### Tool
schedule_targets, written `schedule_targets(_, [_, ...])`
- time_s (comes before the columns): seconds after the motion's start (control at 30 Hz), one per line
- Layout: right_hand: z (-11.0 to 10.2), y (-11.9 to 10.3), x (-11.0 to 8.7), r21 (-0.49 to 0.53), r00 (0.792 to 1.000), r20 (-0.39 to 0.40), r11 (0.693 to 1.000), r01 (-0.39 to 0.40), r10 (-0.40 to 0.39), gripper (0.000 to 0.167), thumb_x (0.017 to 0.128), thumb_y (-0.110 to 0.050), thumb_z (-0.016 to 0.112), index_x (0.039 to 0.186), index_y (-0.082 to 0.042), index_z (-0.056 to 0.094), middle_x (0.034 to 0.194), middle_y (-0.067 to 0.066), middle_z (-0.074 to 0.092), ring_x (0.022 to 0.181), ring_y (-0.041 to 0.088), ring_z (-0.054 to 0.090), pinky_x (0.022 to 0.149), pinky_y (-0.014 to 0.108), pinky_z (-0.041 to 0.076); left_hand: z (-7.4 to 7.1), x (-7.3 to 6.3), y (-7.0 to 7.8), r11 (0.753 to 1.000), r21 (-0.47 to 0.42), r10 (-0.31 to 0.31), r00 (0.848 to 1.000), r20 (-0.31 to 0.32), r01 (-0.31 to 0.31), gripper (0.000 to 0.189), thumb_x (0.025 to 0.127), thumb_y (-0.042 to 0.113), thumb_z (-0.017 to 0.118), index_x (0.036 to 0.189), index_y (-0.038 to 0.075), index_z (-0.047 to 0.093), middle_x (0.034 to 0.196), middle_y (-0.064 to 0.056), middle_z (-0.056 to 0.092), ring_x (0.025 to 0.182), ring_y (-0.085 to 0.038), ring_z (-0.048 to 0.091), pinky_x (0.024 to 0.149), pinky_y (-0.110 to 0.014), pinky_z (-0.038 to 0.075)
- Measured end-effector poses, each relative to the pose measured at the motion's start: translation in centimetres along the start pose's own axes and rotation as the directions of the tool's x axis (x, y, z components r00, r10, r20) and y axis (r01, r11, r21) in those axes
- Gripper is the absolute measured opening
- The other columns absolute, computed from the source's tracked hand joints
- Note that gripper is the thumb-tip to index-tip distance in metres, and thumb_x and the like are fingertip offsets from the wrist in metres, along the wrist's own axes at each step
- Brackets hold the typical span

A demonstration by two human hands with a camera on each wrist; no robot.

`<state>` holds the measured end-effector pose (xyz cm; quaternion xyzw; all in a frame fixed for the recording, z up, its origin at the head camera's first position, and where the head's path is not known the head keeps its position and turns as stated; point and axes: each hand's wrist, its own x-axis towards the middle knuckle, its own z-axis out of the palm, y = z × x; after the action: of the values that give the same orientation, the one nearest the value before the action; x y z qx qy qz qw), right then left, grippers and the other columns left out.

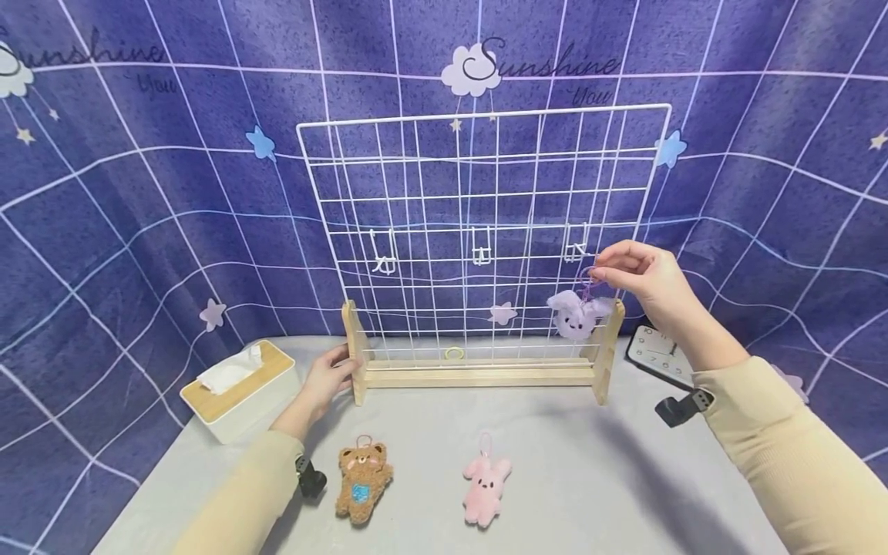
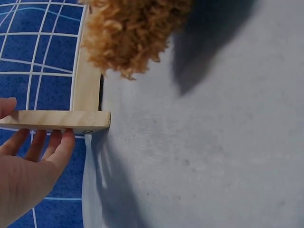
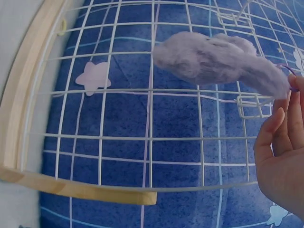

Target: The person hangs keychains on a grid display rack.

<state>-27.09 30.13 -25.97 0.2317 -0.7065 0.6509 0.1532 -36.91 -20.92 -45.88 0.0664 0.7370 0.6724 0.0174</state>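
Note:
My right hand (image 1: 645,276) pinches the purple cord loop of a purple plush bunny keychain (image 1: 576,322), which hangs in front of the white wire grid rack (image 1: 479,194). The loop is just below the rightmost white wire hook (image 1: 575,248). In the right wrist view the plush (image 3: 209,61) hangs from the fingertips, across the grid. My left hand (image 1: 326,383) holds the rack's left wooden upright (image 1: 355,351), thumb on one face and fingers on the other, as the left wrist view shows. Two more white hooks (image 1: 482,250) (image 1: 384,259) sit on the grid with nothing on them.
A brown bear plush keychain (image 1: 362,482) and a pink bunny plush keychain (image 1: 486,489) lie on the grey tabletop (image 1: 555,478). A tissue box (image 1: 239,385) stands at the left. At the right, behind the forearm, is a white clock (image 1: 655,356). A blue patterned curtain (image 1: 173,231) hangs behind.

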Motion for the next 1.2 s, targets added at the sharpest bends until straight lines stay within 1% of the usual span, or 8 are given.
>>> schedule_targets(0.2, [0.4,0.3,0.8,0.074,0.999,-0.046,0.997,0.012,-0.009,0.014,0.091,0.008,0.072,0.095,-0.004,0.074,0.090,0.001,0.077,0.085,0.013,0.072,0.082,0.022,0.057,0.0,-0.1,0.0,1.000,-0.007,-0.006,1.000,0.003,0.006,0.058,0.104,0.004,0.053,0.154,-0.011,0.030,0.155,-0.033,0.034,0.133,-0.046,0.046,0.111,-0.053,0.042])
schedule_targets(0.3, [0.5,0.2,0.9,0.111,0.997,-0.076,0.994,0.016,-0.008,0.016,0.091,0.011,0.069,0.093,-0.003,0.074,0.088,0.002,0.077,0.085,0.012,0.072,0.079,0.021,0.058,0.2,-0.7,1.1,1.000,-0.013,-0.018,1.000,0.015,0.018,0.058,0.103,0.003,0.053,0.153,-0.013,0.028,0.155,-0.035,0.033,0.133,-0.047,0.045,0.112,-0.055,0.041])
schedule_targets(0.43, [0.5,0.2,1.0,0.165,0.995,-0.103,0.986,0.005,0.012,0.015,0.092,0.010,0.069,0.093,-0.004,0.074,0.088,0.002,0.076,0.084,0.010,0.072,0.073,0.019,0.057,0.2,-0.5,0.9,1.000,-0.001,-0.016,1.000,0.011,0.016,0.059,0.103,0.004,0.054,0.154,-0.012,0.029,0.155,-0.033,0.034,0.131,-0.043,0.048,0.112,-0.054,0.042])
schedule_targets(0.53, [0.5,0.2,1.1,0.190,0.994,-0.109,0.982,-0.004,0.025,0.015,0.092,0.008,0.069,0.093,-0.006,0.074,0.088,0.002,0.077,0.082,0.010,0.071,0.068,0.017,0.055,0.0,0.1,-0.2,1.000,0.006,-0.006,1.000,0.005,0.006,0.060,0.104,0.007,0.055,0.155,-0.009,0.029,0.156,-0.031,0.034,0.131,-0.040,0.049,0.111,-0.052,0.043])
schedule_targets(0.77, [0.7,0.0,1.7,0.199,0.991,-0.127,0.980,-0.009,0.035,0.018,0.094,0.010,0.066,0.090,-0.006,0.073,0.085,0.001,0.077,0.075,0.008,0.068,0.058,0.014,0.048,0.0,0.1,-0.2,1.000,0.011,0.002,1.000,0.002,-0.002,0.059,0.103,0.006,0.054,0.155,-0.009,0.030,0.155,-0.031,0.036,0.131,-0.040,0.049,0.111,-0.052,0.043])
schedule_targets(0.97, [0.5,0.5,2.0,0.184,0.991,-0.121,0.982,-0.040,0.063,0.016,0.093,0.008,0.068,0.093,-0.007,0.075,0.086,-0.001,0.077,0.078,0.008,0.069,0.063,0.017,0.053,-0.1,0.2,-0.3,1.000,0.029,0.007,1.000,-0.004,-0.007,0.058,0.103,0.007,0.055,0.155,-0.008,0.032,0.154,-0.031,0.037,0.130,-0.040,0.050,0.110,-0.051,0.044])
schedule_targets(1.1, [0.3,0.9,2.2,0.183,0.991,-0.115,0.982,-0.053,0.075,0.015,0.093,0.005,0.070,0.097,-0.006,0.077,0.089,-0.001,0.077,0.081,0.007,0.070,0.067,0.018,0.055,-0.1,0.3,-0.3,1.000,0.028,0.005,1.000,-0.005,-0.005,0.058,0.103,0.007,0.055,0.154,-0.009,0.032,0.154,-0.031,0.037,0.130,-0.042,0.050,0.109,-0.052,0.045])
schedule_targets(1.2, [0.2,1.3,2.5,0.173,0.989,-0.119,0.983,-0.061,0.083,0.015,0.094,0.005,0.070,0.097,-0.007,0.079,0.090,-0.001,0.078,0.082,0.008,0.070,0.068,0.018,0.056,-0.1,0.3,-0.3,1.000,0.023,0.000,1.000,-0.003,0.000,0.058,0.103,0.007,0.056,0.153,-0.010,0.032,0.154,-0.031,0.036,0.131,-0.044,0.049,0.109,-0.052,0.046])
